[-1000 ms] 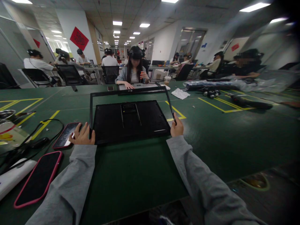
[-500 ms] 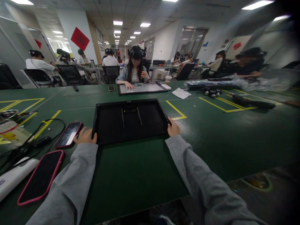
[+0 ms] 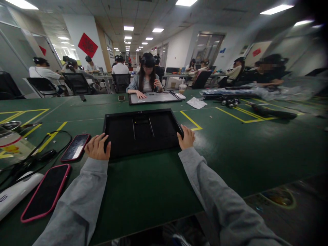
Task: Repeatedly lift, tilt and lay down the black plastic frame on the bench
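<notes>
Left grip (image 3: 98, 147) and right grip (image 3: 188, 138): we hold opposite short sides of the black casing (image 3: 143, 141), which lies between them on the desk (image 3: 148, 194), long axis running left to right, neither nearer.

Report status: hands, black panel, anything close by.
Left hand at left edge of black panel, right hand at right edge. Panel on table. Phone close beside left hand.

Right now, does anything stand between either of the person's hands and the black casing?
Nothing visible does. The left hand and right hand are at opposite side edges of the black casing; the nearer phone-side clutter, a red-rimmed phone, lies outside the left hand.
</notes>
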{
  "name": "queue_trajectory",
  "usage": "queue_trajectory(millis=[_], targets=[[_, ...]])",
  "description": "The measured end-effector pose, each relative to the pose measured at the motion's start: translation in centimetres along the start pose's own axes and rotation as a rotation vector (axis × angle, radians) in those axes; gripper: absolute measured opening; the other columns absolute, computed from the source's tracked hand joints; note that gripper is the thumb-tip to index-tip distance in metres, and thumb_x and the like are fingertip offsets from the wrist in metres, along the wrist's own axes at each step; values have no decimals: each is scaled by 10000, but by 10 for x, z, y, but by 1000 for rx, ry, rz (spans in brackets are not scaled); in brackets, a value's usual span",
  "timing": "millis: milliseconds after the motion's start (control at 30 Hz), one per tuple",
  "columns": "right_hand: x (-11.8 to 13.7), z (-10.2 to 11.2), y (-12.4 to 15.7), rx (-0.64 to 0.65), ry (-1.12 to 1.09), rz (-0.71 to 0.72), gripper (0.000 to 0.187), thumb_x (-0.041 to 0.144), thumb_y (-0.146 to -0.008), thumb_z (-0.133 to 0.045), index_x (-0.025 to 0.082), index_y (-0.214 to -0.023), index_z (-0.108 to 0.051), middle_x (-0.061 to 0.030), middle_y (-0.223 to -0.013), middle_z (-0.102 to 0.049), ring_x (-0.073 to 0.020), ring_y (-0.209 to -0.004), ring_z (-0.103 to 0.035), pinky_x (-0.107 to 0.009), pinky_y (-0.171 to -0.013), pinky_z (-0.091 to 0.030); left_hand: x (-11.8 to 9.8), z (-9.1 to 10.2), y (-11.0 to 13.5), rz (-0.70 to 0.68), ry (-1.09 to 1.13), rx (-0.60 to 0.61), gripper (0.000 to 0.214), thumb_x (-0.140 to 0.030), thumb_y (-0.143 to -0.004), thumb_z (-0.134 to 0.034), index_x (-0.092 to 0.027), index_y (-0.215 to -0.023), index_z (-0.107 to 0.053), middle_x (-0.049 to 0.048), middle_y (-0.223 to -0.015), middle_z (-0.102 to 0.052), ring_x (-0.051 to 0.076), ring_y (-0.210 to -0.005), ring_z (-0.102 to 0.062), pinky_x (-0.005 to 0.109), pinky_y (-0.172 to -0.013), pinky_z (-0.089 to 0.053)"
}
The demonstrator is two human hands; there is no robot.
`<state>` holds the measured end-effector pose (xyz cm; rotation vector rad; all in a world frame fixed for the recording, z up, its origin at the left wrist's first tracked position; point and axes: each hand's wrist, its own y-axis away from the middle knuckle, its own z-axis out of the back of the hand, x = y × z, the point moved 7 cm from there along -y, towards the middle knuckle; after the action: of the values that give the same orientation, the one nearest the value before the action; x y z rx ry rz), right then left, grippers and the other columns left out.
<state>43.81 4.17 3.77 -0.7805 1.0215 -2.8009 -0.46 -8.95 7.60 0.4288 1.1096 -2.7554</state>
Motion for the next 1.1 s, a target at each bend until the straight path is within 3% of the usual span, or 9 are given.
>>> queue_trajectory(millis=[67,133,233,467,600,700,833,967,1100], targets=[[24,-5,7,92,-54,136,504,457,-918,-434,253,-1374,-493,-105,-1345,-524,-292,-1229,-425,-491,-1005,-377,-19,-18,9,-131,20,117,372,-414,-905,-466,-267,-1206,-629,71,-1261,-621,274,-1243,-468,460,-1043,-237],[46,-18,18,273,-76,281,468,478,-904,-484,283,-1325,-547,-92,-1314,-548,-279,-1208,-453,-463,-968,-414,-33,-41,21,-258,34,291,344,-407,-915,-455,-297,-1178,-646,51,-1237,-635,249,-1181,-515,428,-990,-312],[63,-35,36,494,-61,421,424,491,-893,-523,314,-1272,-591,-77,-1346,-529,-272,-1221,-462,-464,-940,-443,-35,-64,34,-326,5,434,362,-420,-912,-466,-321,-1223,-622,34,-1310,-590,241,-1191,-501,412,-944,-366],[63,-37,40,533,-58,432,448,518,-860,-579,332,-1267,-591,-77,-1369,-510,-279,-1250,-457,-493,-937,-456,-31,-68,36,-309,-26,498,440,-457,-863,-544,-330,-1283,-581,38,-1357,-548,250,-1227,-462,421,-967,-367],[64,-37,40,536,-59,420,458,530,-849,-588,339,-1266,-590,-73,-1369,-509,-282,-1250,-456,-510,-946,-448,-35,-56,30,-290,17,398,315,-413,-883,-522,-329,-1152,-663,32,-1259,-617,240,-1168,-514,431,-980,-337],[64,-37,40,546,-59,418,457,535,-852,-580,338,-1265,-590,-76,-1371,-505,-287,-1251,-454,-513,-945,-447,-19,-38,15,-141,29,223,299,-394,-917,-449,-285,-1015,-709,52,-1124,-676,243,-1120,-539,433,-985,-317],[64,-36,41,548,-66,434,456,525,-870,-558,316,-1275,-582,-85,-1377,-500,-287,-1255,-446,-506,-948,-444,29,-23,2,139,-31,54,427,-431,-883,-440,-184,-1163,-648,132,-1220,-617,291,-1141,-511,431,-959,-354],[62,-37,38,534,-71,432,433,495,-915,-486,292,-1286,-577,-102,-1353,-513,-288,-1246,-443,-495,-941,-446,70,-44,7,327,-18,249,523,-445,-864,-433,-124,-1246,-591,163,-1075,-663,287,-986,-606,404,-846,-447],[69,-26,31,457,-81,413,431,483,-941,-424,279,-1285,-584,-112,-1332,-520,-297,-1229,-436,-478,-923,-446,84,-59,7,401,-65,398,531,-476,-865,-451,-155,-1258,-605,153,-1004,-693,312,-935,-642,425,-782,-478]])
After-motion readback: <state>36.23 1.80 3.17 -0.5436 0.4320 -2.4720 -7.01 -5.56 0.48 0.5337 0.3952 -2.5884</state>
